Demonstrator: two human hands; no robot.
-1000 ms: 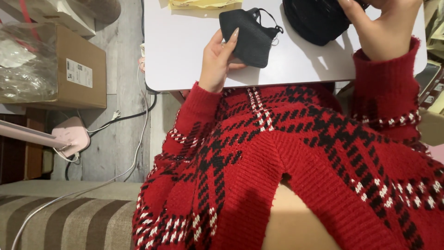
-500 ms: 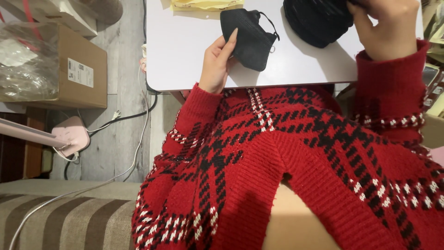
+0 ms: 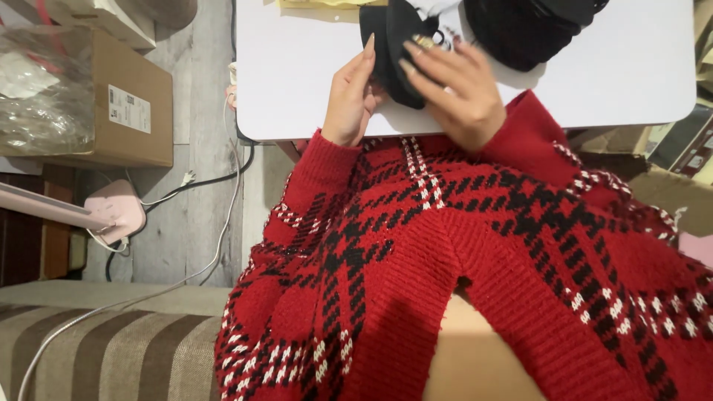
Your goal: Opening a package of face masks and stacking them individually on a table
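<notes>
The left hand (image 3: pixel 349 100) stands edge-on at the near rim of the white table (image 3: pixel 297 82), fingers straight and pressed together, their long nails pointing away from the body and the fingertips touching the left border of a black cloth face mask (image 3: pixel 392 52). The right hand (image 3: pixel 454 93) lies palm down over the same mask, fingers loosely fanned and curved, the tips resting on the soft matte fabric; whether the thumb underneath pinches it cannot be told. The mask looks like smooth, thin cloth, folded into a curved, rounded shape, lying on the table just beyond both hands, near the table's front edge.

Just right of the mask, touching or nearly touching it, sits a heap of black fabric (image 3: pixel 531 30), darker and bulkier, with ribbed folds. Beyond the mask, at the far edge of the table, a flat yellow paper-like sheet (image 3: pixel 319 4) shows only as a strip.

Both wrists run into the sleeves of a chunky red knit sweater (image 3: pixel 460 267), ribbed, with a black and white plaid pattern, filling the space nearer than the table.

Left of the table, on grey wood-grain floor, stands a brown cardboard box (image 3: pixel 126 111) topped with crinkled clear plastic, and nearer than it a smooth pink lamp base (image 3: pixel 117 215) with white cables. A striped fabric cushion (image 3: pixel 104 356) lies nearest.
</notes>
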